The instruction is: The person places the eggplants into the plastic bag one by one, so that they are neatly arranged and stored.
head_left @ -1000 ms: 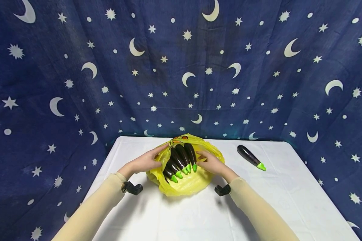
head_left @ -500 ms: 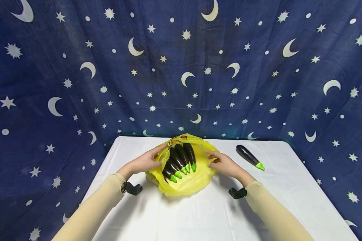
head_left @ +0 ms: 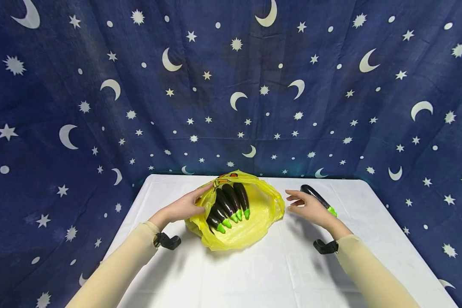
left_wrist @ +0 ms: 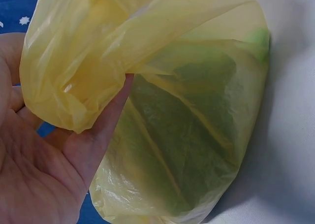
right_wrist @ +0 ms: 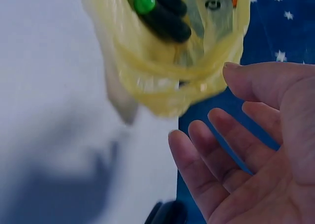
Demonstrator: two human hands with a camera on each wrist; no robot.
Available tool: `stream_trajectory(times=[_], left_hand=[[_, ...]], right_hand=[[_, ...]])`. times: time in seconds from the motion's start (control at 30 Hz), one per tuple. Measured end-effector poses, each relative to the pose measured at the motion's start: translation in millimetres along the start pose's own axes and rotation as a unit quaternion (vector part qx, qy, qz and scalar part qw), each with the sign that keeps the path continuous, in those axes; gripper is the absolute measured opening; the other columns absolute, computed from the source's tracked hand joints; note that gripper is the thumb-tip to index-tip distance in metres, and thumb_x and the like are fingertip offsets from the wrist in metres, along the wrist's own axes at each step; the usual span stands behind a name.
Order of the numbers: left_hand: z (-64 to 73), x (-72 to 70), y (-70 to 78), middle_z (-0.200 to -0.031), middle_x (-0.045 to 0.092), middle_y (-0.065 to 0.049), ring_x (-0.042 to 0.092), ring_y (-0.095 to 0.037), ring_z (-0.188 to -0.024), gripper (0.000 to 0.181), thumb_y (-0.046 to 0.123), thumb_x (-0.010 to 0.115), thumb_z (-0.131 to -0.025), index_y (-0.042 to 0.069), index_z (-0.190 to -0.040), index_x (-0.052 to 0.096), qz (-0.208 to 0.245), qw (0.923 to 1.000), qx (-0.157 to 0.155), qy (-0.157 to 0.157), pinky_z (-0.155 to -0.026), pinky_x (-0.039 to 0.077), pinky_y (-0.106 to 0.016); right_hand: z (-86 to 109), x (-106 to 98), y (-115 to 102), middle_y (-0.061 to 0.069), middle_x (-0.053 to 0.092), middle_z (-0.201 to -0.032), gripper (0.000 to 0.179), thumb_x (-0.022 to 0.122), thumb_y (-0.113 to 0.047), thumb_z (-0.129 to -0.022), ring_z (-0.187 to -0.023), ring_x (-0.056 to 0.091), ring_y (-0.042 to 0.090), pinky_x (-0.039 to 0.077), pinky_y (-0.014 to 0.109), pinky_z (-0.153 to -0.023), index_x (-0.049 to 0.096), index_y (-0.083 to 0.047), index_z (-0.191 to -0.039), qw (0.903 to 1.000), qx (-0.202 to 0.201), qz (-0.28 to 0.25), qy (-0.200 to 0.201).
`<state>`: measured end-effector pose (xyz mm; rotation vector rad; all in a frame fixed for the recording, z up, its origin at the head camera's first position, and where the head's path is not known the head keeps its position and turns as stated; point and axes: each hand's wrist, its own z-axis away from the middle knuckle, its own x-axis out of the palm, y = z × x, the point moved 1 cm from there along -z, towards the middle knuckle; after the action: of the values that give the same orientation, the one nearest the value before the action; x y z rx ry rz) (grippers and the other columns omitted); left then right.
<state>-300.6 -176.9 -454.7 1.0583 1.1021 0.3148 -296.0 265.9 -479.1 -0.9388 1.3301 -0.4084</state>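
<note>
A yellow plastic bag (head_left: 250, 237) lies on its side on the table with its mouth towards me. Inside it, several dark purple eggplants (head_left: 228, 203) with bright green stem ends lie side by side at the left. My left hand (head_left: 182, 207) holds the left edge of the bag's mouth; the left wrist view has the thumb (left_wrist: 106, 120) against the plastic. Just right of the bag, my right hand (head_left: 309, 209) is in the air, fingers spread and holding nothing. Another eggplant (head_left: 316, 195) rests on the table behind the right hand, which partly covers it.
A white cloth covers the table (head_left: 246, 278). Dark blue fabric (head_left: 215, 107) with moons and stars hangs behind and at both sides. Each wrist carries a black mount (head_left: 168, 241).
My right hand has come out of the bag's mouth and moved right, towards the loose eggplant. The left hand has stayed on the bag's edge, and the eggplants inside keep their places.
</note>
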Motion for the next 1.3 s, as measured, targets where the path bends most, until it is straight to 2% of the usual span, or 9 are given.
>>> stream_trajectory(times=[0.3,0.53,0.67,0.9,1.07,1.3], left_hand=[[2.0,-0.8,0.8,-0.168,0.022,-0.005,0.034,-0.023,-0.142,0.090,0.003,0.062,-0.085,0.026,-0.164,0.025,-0.002,1.0000,-0.003,0.000,-0.113,0.034,-0.043],[2.5,-1.1,1.6,-0.168,0.022,-0.004,0.034,-0.023,-0.143,0.090,0.003,0.062,-0.085,0.027,-0.164,0.025,0.000,1.0000,-0.006,-0.002,-0.113,0.034,-0.043],[2.6,-0.7,1.6,-0.169,0.021,-0.004,0.032,-0.023,-0.144,0.090,0.003,0.062,-0.086,0.026,-0.165,0.025,0.002,1.0000,-0.006,-0.005,-0.114,0.033,-0.043],[3.2,-1.4,2.4,-0.168,0.022,-0.004,0.031,-0.024,-0.145,0.091,0.003,0.062,-0.085,0.025,-0.165,0.025,-0.001,1.0000,-0.004,-0.001,-0.115,0.032,-0.043],[3.6,-1.7,1.9,-0.168,0.022,-0.004,0.032,-0.024,-0.145,0.091,0.003,0.062,-0.085,0.025,-0.164,0.025,-0.004,1.0000,-0.001,-0.001,-0.114,0.033,-0.044],[4.7,-0.5,3.0,-0.168,0.022,-0.002,0.026,-0.021,-0.149,0.089,0.004,0.062,-0.086,0.026,-0.164,0.025,-0.013,0.9999,-0.003,-0.004,-0.118,0.028,-0.043]], right_hand=[[16.3,-30.2,27.6,0.028,0.056,-0.140,0.066,0.069,-0.022,-0.098,-0.123,0.056,0.043,0.049,0.051,-0.098,0.042,0.004,-0.152,0.9988,0.038,0.017,0.026],[27.0,-50.8,45.9,0.033,0.055,-0.138,0.068,0.068,-0.021,-0.098,-0.124,0.054,0.048,0.048,0.051,-0.097,0.039,0.009,-0.152,0.9965,0.055,0.029,0.056],[30.9,-58.8,58.9,0.035,0.053,-0.138,0.069,0.068,-0.021,-0.098,-0.127,0.049,0.052,0.045,0.058,-0.101,0.038,0.009,-0.152,0.9948,0.068,0.041,0.064],[32.5,-67.8,70.9,0.040,0.043,-0.144,0.072,0.067,-0.019,-0.097,-0.130,0.042,0.058,0.038,0.067,-0.103,0.033,0.011,-0.153,0.9925,0.098,0.044,0.059],[28.6,-69.4,77.5,0.042,0.038,-0.147,0.075,0.067,-0.019,-0.097,-0.130,0.041,0.061,0.039,0.067,-0.102,0.028,0.011,-0.154,0.9910,0.119,0.044,0.043],[18.1,-71.4,93.5,0.042,0.038,-0.147,0.078,0.066,-0.019,-0.097,-0.132,0.040,0.058,0.038,0.066,-0.104,0.025,0.010,-0.156,0.9869,0.153,0.044,0.024]])
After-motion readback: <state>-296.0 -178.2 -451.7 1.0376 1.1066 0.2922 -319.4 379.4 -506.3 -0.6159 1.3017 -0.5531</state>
